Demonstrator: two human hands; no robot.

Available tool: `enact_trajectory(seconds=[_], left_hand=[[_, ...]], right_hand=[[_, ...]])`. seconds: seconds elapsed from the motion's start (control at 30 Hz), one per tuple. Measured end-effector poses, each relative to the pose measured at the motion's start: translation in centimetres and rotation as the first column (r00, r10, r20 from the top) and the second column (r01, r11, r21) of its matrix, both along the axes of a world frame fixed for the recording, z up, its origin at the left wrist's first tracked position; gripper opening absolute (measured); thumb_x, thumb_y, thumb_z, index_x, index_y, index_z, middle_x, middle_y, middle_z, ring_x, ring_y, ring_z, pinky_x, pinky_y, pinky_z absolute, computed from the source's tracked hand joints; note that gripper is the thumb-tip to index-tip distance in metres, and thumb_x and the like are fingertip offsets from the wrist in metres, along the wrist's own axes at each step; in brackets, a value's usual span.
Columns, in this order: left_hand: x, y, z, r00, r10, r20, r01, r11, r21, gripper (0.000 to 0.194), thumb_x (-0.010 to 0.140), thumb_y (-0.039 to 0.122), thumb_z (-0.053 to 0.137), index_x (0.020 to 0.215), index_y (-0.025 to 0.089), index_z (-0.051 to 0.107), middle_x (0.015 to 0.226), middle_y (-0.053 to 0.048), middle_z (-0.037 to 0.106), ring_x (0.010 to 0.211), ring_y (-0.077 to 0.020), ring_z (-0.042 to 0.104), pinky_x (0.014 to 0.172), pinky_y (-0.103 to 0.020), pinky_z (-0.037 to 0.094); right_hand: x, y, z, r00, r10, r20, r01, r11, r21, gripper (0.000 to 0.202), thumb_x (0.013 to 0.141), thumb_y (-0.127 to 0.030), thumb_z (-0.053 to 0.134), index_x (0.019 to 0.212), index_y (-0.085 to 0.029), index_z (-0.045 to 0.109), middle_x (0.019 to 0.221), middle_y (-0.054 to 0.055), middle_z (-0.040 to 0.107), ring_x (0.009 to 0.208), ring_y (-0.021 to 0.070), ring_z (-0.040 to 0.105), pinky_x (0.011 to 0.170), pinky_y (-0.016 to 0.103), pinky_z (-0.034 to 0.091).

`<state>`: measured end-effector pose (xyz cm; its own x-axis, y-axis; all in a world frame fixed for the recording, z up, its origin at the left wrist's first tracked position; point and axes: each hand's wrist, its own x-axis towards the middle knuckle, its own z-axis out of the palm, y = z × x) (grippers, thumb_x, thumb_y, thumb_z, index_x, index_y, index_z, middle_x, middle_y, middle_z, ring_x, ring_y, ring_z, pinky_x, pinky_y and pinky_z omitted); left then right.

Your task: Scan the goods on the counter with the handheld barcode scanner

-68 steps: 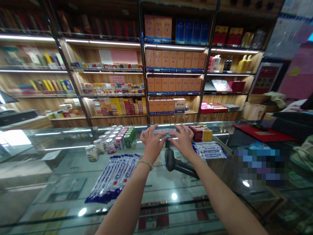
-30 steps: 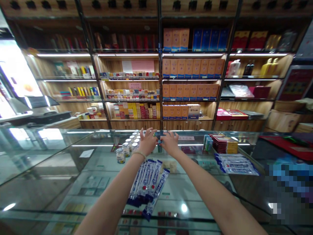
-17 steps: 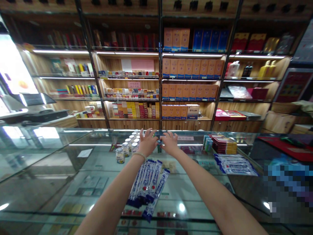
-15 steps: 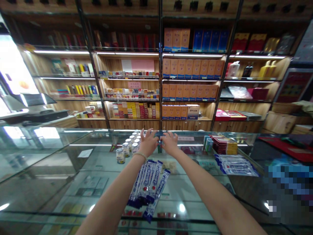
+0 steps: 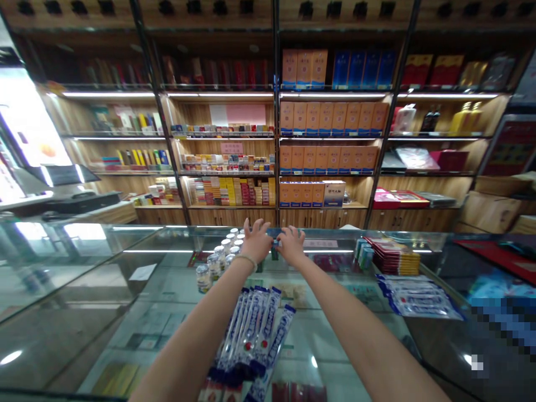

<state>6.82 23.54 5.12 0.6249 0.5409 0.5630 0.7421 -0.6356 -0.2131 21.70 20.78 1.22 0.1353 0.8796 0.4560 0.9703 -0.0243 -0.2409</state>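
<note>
Glass counter (image 5: 167, 296), glossy, hard-edged. Our left hand (image 5: 256, 244) and right hand (image 5: 292, 245) pinch a small bluish container (image 5: 275, 244), fingertips curled.

- I see a glass counter (image 5: 310, 335) spanning my view.
- Far, left of middle, I have white-lidded jars (image 5: 213, 264) in rows.
- Near middle, fanned blue-and-white packets (image 5: 251, 329).
- Right, more flat packets (image 5: 419, 297).
- Beyond those, a red-and-gold stack (image 5: 393, 257), small blue-green boxes (image 5: 365, 255) just left.
</note>
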Motion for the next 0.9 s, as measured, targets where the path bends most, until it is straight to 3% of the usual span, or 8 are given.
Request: enact_trajectory(seconds=[0.2,0.4,0.77,0.9], left_hand=[[0.1,1.5,0.4,0.993,0.057,-0.104,-0.063,0.996,-0.056,0.023,0.081,0.026,0.070,0.097,0.039,0.081,0.151,-0.003,0.056,0.148,-0.0367,0.033,0.121,-0.073,0.005],[0.0,3.0,0.2,0.992,0.074,-0.106,-0.082,0.994,-0.070,0.025,0.078,0.030,0.073,0.099,0.040,0.081,0.151,-0.001,0.056,0.148,-0.0387,0.032,0.121,-0.073,0.003],[0.2,3.5,0.2,0.991,0.091,-0.098,-0.102,0.988,-0.114,0.024,0.078,0.034,0.074,0.101,0.038,0.081,0.153,-0.003,0.054,0.149,-0.0393,0.031,0.121,-0.072,0.001],[0.2,3.3,0.3,0.991,0.099,-0.088,-0.110,0.984,-0.140,0.027,0.079,0.034,0.074,0.104,0.039,0.079,0.153,-0.003,0.053,0.149,-0.0393,0.031,0.121,-0.073,0.005]], right_hand=[[0.3,2.1,0.0,1.000,-0.006,-0.016,0.006,1.000,0.001,0.023,0.090,-0.027,0.065,0.112,-0.029,0.070,0.152,0.004,0.052,0.147,0.0289,0.030,0.117,0.058,0.017],[0.3,4.0,-0.1,1.000,0.011,-0.017,-0.011,1.000,0.004,0.023,0.091,-0.027,0.064,0.114,-0.030,0.070,0.151,0.005,0.052,0.147,0.0280,0.030,0.117,0.058,0.016],[0.4,4.3,0.0,1.000,0.021,0.003,-0.021,0.999,-0.024,0.027,0.092,-0.027,0.061,0.118,-0.028,0.067,0.151,0.006,0.051,0.147,0.0279,0.028,0.118,0.058,0.016],[0.5,4.1,0.2,1.000,0.020,0.014,-0.019,0.998,-0.058,0.040,0.090,-0.028,0.063,0.131,-0.029,0.060,0.153,0.007,0.049,0.147,0.0288,0.030,0.119,0.059,0.017]])
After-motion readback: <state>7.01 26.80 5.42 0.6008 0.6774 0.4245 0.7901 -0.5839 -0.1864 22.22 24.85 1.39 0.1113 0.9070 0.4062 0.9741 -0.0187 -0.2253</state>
